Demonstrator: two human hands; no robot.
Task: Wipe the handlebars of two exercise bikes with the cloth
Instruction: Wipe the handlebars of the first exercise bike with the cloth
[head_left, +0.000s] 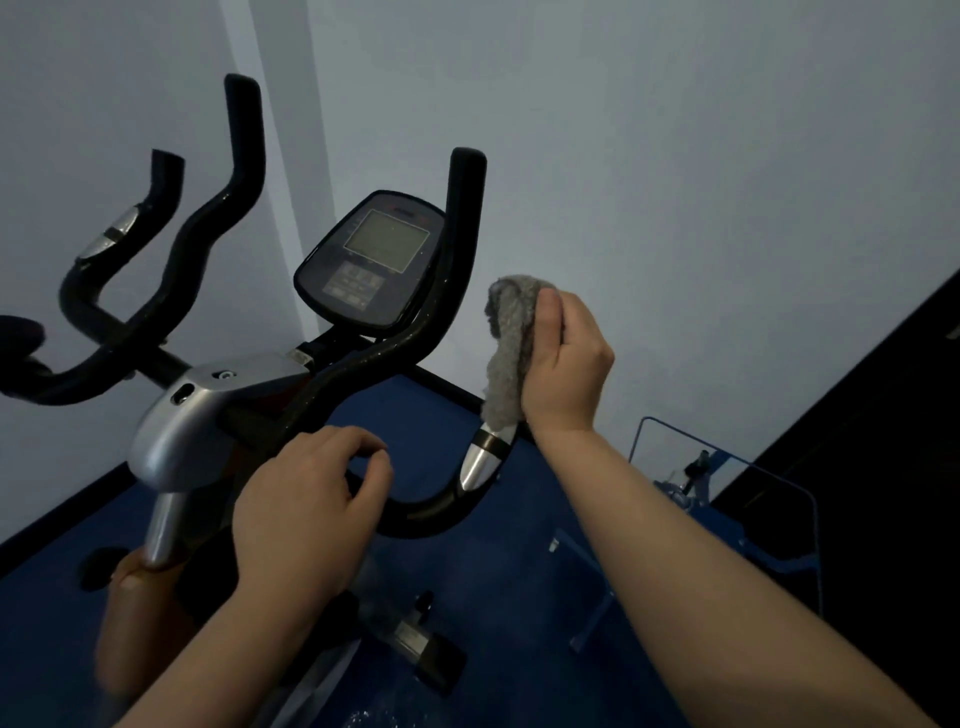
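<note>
An exercise bike stands before me with black curved handlebars (457, 244) and a grey console (371, 265). My right hand (563, 364) is wrapped around a grey cloth (506, 353) pressed against the right-hand grip, just above its silver sensor band (480, 460). My left hand (306, 514) rests on the lower bend of the same bar near the stem, fingers loosely curled over it. The left-side handlebars (208, 223) rise at the far left, untouched.
The bike's silver stem housing (192, 421) sits left of my left hand. Blue floor (519, 597) lies below. A blue metal frame (727, 493) stands at the right, beside a dark wall panel (883, 441). White walls are behind.
</note>
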